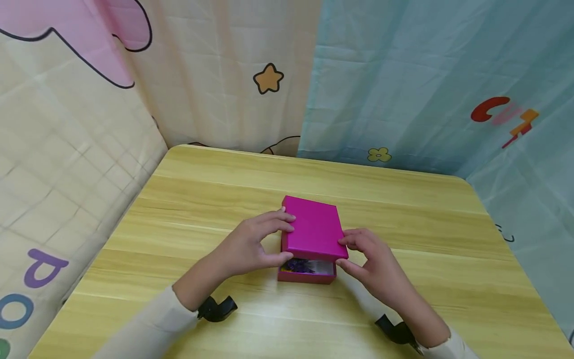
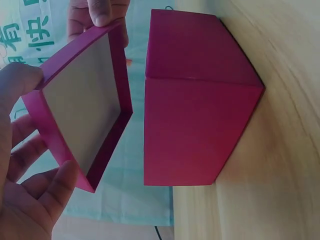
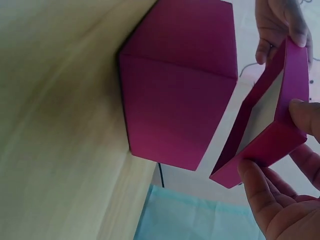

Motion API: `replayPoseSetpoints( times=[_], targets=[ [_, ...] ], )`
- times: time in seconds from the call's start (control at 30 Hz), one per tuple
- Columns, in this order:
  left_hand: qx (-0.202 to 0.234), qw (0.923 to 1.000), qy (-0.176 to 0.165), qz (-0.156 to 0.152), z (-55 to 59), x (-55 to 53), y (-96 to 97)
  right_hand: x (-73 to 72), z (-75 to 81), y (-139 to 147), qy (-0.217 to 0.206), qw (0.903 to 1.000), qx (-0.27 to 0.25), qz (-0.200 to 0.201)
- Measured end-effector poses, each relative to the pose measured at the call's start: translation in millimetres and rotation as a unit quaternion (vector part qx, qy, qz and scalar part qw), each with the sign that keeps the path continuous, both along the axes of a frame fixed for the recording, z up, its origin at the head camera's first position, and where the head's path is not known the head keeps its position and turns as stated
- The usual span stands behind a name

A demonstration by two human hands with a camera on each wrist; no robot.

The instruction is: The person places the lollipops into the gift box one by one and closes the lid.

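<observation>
A square magenta lid [image 1: 314, 227] is held above a magenta box [image 1: 307, 278] on the table. My left hand [image 1: 262, 239] grips the lid's left side, thumb near its front corner. At the opposite side, my right hand [image 1: 369, 262] pinches the lid near its front right corner. Both wrist views show a gap between the lid [image 2: 75, 55] and the box [image 2: 200, 125]; the lid's pale inside faces down. Through the box's uncovered front strip, dark purple and yellow contents [image 1: 299, 266] show beside something whitish. The lid hides the rest.
The box stands on a light wood-grain table [image 1: 202, 199]. Printed curtains [image 1: 381, 75] hang behind the table's far edge and along both sides. A black strap [image 1: 217, 309] is on the left wrist, another black strap [image 1: 396, 331] on the right.
</observation>
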State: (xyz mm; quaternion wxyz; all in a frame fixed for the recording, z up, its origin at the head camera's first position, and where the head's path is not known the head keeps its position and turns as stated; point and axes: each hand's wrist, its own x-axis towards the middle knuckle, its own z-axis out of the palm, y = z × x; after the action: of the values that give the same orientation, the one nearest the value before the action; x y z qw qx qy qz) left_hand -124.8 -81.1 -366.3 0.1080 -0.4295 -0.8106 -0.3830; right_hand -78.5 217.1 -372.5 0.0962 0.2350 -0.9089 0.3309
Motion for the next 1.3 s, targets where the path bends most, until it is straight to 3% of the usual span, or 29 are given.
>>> replayPoseSetpoints(
  times=[0.23,0.47,0.93,1.1,1.3],
  targets=[
    [-0.044,0.9982,-0.033,-0.023,-7.5,7.3,0.6,12.8,-8.1,8,0.013,0.9998,0.016,0.007],
    [-0.08,0.9948,-0.062,-0.006,-18.5,13.3,-2.9,13.8,-12.7,5,0.002,0.9992,0.037,0.014],
    [-0.129,0.9915,-0.003,-0.014,-31.6,15.4,-4.9,14.8,-19.1,1,-0.006,0.9961,0.076,0.043],
    [-0.147,0.9891,0.005,-0.01,-36.6,16.5,-3.4,14.3,-20.3,1,-0.008,0.9952,0.082,0.053],
    [-0.163,0.9866,-0.009,0.002,-36.3,18.2,-1.4,13.1,-21.2,1,-0.021,0.9948,0.082,0.056]
  ],
)
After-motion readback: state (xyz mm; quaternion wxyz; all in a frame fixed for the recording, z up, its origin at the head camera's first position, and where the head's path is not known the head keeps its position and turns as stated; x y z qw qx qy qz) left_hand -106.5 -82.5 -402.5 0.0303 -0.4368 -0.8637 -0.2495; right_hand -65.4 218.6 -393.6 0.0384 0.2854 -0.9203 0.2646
